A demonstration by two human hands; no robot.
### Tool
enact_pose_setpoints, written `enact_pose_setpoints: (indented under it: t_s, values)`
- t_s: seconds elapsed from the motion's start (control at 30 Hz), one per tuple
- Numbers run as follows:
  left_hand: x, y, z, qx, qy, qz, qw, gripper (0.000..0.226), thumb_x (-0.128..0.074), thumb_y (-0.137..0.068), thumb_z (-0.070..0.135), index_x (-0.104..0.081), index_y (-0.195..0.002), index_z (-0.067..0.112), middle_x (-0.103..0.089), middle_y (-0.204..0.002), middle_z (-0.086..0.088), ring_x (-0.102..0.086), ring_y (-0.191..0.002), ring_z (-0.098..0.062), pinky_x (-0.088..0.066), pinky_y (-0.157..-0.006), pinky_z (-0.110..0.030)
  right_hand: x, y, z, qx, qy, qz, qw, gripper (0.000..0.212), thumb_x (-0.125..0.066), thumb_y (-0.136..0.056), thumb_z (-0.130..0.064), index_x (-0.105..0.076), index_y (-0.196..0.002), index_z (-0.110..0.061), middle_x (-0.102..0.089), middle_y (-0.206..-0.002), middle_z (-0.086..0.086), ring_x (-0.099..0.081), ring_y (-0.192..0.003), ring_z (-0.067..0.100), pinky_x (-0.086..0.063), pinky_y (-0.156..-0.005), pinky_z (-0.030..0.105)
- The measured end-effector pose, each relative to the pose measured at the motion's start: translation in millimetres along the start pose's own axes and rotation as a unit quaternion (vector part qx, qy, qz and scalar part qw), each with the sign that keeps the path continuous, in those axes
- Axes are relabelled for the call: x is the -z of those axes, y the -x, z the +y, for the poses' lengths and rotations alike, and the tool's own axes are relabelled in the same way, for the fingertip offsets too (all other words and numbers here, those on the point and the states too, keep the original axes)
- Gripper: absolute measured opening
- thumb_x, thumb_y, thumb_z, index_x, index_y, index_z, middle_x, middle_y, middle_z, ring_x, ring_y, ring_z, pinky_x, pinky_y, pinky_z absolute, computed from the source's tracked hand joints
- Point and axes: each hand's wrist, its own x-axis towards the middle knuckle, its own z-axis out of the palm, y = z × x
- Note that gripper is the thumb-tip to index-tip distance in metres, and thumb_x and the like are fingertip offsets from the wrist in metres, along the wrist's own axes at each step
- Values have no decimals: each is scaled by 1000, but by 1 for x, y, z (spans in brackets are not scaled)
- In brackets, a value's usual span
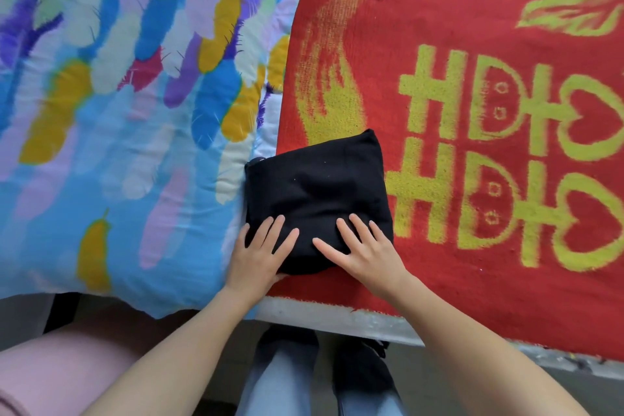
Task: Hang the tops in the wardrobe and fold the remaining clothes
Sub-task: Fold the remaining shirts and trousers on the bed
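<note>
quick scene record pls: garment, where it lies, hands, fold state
garment: black garment, folded into a compact rectangle
lies on: red blanket with a yellow-green pattern; the garment's left edge meets the feather-print quilt
hands: left hand and right hand both flat on the garment's near part, fingers straight and spread
fold state: looks folded; the hands seem to be pressing it flat

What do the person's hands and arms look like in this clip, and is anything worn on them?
Both the left hand and the right hand are bare: no gloves, rings, watch or bracelets show. The left forearm and right forearm are uncovered down to the frame's edge, so no sleeves are visible. Nails look short and unpainted. Below, light blue jeans show.
</note>
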Motion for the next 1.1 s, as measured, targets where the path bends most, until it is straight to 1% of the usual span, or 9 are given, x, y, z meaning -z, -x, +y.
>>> enact_pose_setpoints:
  t_s: [0.13,0.2,0.33,0.5,0.73,0.87,0.97,1.03,1.1]
  values:
    - [18,-3,8,35,10,94,995,62,-65,-63,4,-45,-122,14,-66,-117,-11,-64,-106,-25,-51,-82,-45,30,-6,13,28,9,58,998,58,-56,-76,-8,-43,-127,-31,-68,-105,16,-66,-93,35,-57,-68,42]
    - [37,-4,12,44,14,135,990,48,-41,-73,3,-47,-119,13,-68,-112,-10,-67,-101,-24,-53,-78,-40,49,-7,19,33,2,81,996,52,-48,-80,-8,-43,-127,-31,-68,-104,15,-67,-92,34,-57,-66,40]
    - [95,8,26,77,-9,191,979,43,-33,-76,2,-49,-114,14,-71,-102,-9,-69,-93,-23,-55,-70,-36,103,-4,27,65,-3,96,993,48,-38,-83,-9,-44,-125,-29,-69,-100,14,-67,-88,33,-56,-60,36]
    - [137,77,81,199,-23,210,957,45,-37,-74,1,-48,-116,13,-71,-104,-9,-69,-94,-23,-55,-71,-36,162,19,14,211,40,90,973,81,-77,-58,-14,-40,-129,-29,-68,-104,15,-67,-91,33,-57,-64,37]
    - [156,224,205,391,-30,170,904,52,-36,-67,4,-69,-107,13,-72,-100,-9,-70,-88,-22,-55,-66,-33,205,85,-65,423,32,80,902,94,-75,-54,-15,-31,-136,-28,-70,-100,11,-69,-87,29,-56,-59,30]
    - [146,298,274,500,71,111,856,75,-86,-28,8,-72,-102,15,-73,-95,-5,-71,-85,-19,-56,-62,-29,210,118,-131,520,51,11,852,102,-88,-40,-26,-38,-128,-31,-71,-96,8,-70,-83,25,-56,-56,27]
    - [140,342,314,563,117,80,814,103,-93,-9,17,-63,-108,17,-73,-94,-3,-71,-84,-17,-55,-60,-27,211,147,-173,554,49,-38,830,116,-92,-26,-35,-36,-127,-32,-71,-94,3,-70,-81,21,-55,-53,24]
    - [137,369,335,588,141,63,794,102,-93,-5,26,-68,-104,19,-74,-92,-1,-71,-81,-15,-55,-58,-25,208,166,-200,569,40,-50,820,115,-91,-27,-40,-35,-127,-34,-72,-90,-1,-70,-78,16,-53,-51,21]
    - [133,406,356,611,154,48,775,104,-92,-2,33,-67,-103,21,-74,-90,1,-71,-80,-14,-54,-56,-24,209,189,-237,579,37,-73,811,106,-80,-55,-47,-21,-141,-34,-72,-87,-6,-70,-76,11,-53,-52,18]
